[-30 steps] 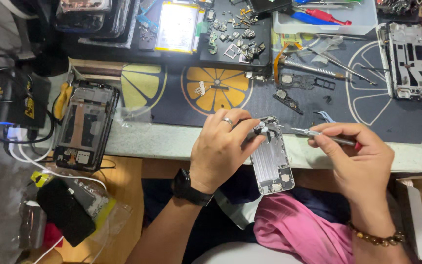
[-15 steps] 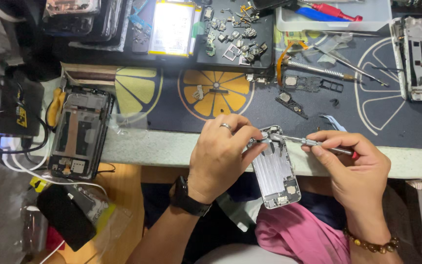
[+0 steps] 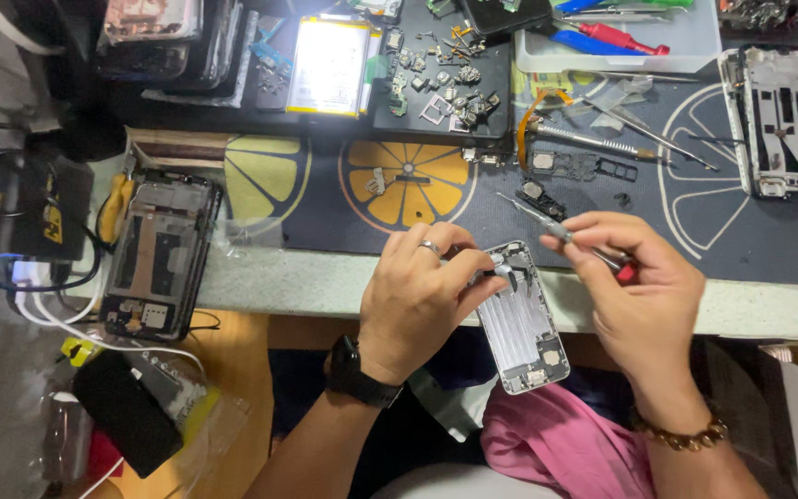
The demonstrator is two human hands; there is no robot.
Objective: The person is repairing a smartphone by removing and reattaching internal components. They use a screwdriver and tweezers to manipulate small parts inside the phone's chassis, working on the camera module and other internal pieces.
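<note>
Head view: left hand point(image 3: 417, 296) fingers pinch phone housing point(image 3: 521, 323); right hand point(image 3: 644, 296) fingers grip screwdriver point(image 3: 561, 231) above mat point(image 3: 510, 208).

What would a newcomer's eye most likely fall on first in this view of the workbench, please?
Probably the two hands at the table's front edge: the left hand grips a silver phone housing while the right hand holds a slim screwdriver. Behind them lies a dark mat printed with citrus slices, and a second opened phone rests at far left.

Silver phone housing point(image 3: 521, 325) in left hand point(image 3: 422, 300), thin screwdriver point(image 3: 561, 231) in right hand point(image 3: 644, 296), above citrus-print mat point(image 3: 510, 212).
</note>
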